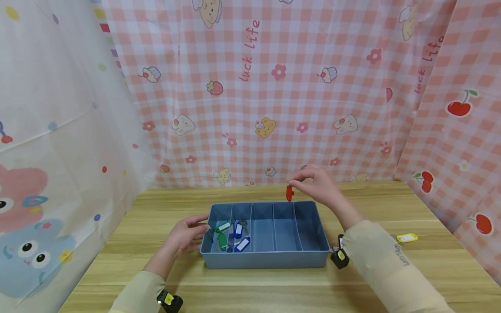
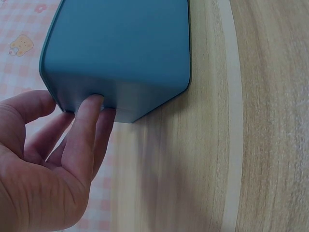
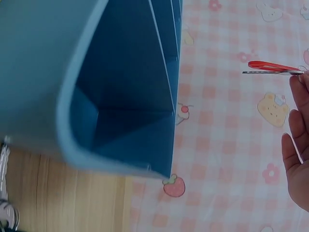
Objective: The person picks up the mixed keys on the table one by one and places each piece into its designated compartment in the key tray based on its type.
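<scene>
Hanging behind everything, a pink checked cloth [image 1: 242,113] meets the wooden table [image 1: 250,289], where a blue-grey box [image 1: 266,261] with five compartments sits

Left hand [image 1: 185,234]: fingers parted and slightly bent, tips touching the box's left end; right hand [image 1: 315,184]: thumb and finger pinching a red tag [image 1: 289,193] apart from the box, above its far rim in the head view

Green tags [image 1: 222,240] lie leftmost, blue tags [image 1: 242,244] next along, a yellow tag [image 1: 407,238] on the table at right; beside the red one hangs a silver key [image 3: 263,72]
</scene>
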